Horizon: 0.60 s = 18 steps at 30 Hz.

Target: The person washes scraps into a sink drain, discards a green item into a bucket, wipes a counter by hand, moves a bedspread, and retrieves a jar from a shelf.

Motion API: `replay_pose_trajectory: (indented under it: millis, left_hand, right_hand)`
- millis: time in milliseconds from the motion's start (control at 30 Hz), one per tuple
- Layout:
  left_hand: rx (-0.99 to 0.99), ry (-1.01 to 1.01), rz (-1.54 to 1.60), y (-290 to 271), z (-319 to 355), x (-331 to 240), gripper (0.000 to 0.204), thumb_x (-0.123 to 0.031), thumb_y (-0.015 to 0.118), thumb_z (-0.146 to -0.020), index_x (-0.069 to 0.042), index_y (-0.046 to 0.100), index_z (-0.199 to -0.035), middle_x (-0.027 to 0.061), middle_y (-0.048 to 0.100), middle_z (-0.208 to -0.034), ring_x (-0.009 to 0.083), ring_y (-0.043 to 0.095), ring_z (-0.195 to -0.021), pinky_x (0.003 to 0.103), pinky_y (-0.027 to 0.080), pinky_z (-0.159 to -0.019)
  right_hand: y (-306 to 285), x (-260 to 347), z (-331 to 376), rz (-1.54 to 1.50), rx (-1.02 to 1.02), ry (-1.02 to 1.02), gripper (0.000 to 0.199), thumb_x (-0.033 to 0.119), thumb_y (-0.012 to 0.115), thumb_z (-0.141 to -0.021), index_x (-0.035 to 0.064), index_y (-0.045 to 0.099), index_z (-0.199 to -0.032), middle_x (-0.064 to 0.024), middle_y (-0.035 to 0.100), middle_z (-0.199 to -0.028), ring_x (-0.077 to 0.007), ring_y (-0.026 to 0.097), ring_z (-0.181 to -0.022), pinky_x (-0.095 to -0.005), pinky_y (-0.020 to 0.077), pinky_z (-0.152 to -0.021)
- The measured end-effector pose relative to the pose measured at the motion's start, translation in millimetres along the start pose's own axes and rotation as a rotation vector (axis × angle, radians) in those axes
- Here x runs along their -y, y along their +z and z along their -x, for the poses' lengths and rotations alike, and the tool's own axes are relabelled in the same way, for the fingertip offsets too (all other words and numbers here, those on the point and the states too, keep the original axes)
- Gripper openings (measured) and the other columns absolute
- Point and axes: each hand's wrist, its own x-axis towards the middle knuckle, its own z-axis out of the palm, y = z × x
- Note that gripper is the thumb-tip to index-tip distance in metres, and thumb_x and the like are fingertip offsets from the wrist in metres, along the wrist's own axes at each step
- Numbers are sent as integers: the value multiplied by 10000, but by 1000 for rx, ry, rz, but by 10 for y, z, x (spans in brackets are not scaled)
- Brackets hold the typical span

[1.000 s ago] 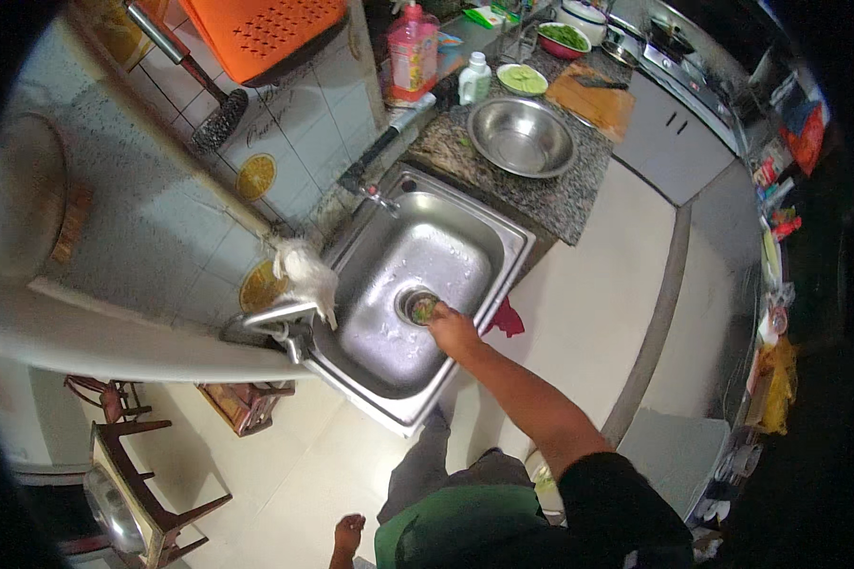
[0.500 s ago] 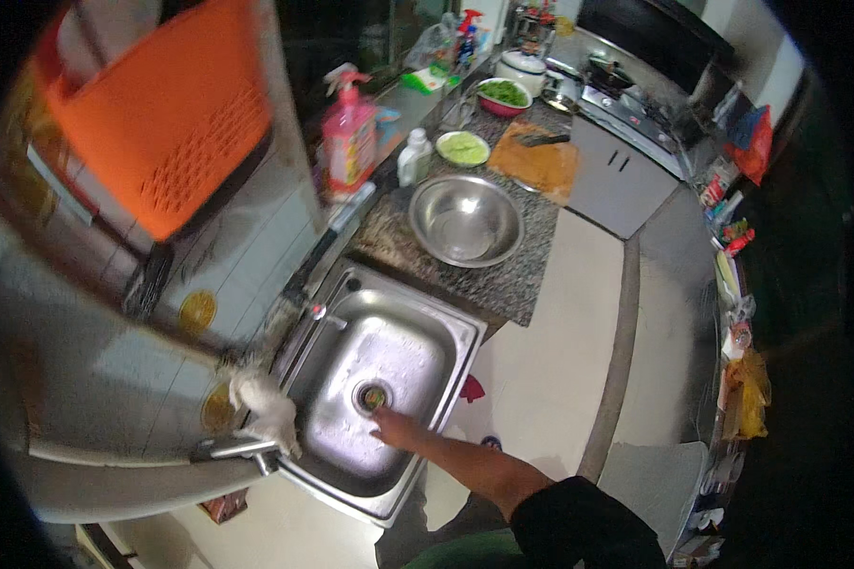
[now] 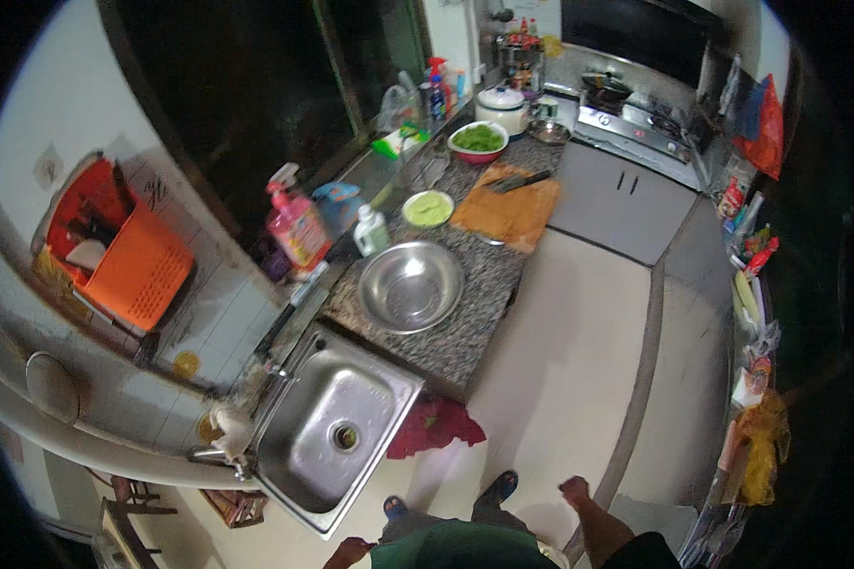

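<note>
My right hand hangs over the pale floor, to the right of my feet, its fingers curled in with nothing visible in them. My left hand shows only in part at the lower edge, close to the sink's near corner; its fingers are too hidden to read. Both hands are apart from the steel sink. Green and orange-brown scraps lie in its drain strainer. A wide steel bowl stands on the granite counter beyond the sink.
Along the counter stand a pink pump bottle, a white bottle, a plate of pale green food, a bowl of greens, and a cutting board with a knife. A dark red cloth lies beside the sink.
My right hand has come out of the sink, away from the drain, back to my right side. The view has shifted, and part of my left hand now shows.
</note>
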Motion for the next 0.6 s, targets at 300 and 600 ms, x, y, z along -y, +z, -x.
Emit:
replay_pose_trajectory:
  millis: [300,600]
  left_hand:
    - [-167,-68,121,-1767,-1351,-1715,403,-443,476,-742,-82,605,-866,119,587,-859,288,541,-841,355,431,-743]
    - [13,273,-52,-1979,-3445,-2672,441,-487,404,-771,-96,593,-847,161,571,-880,293,548,-800,381,419,-690]
  right_hand:
    - [-1432,-387,240,-374,-270,211,102,105,598,-667,28,541,-631,-97,561,-591,-173,543,-515,-316,451,-478]
    - [-475,-1532,123,558,56,-443,179,290,530,-665,135,616,-645,-53,595,-654,-226,566,-537,-366,470,-554]
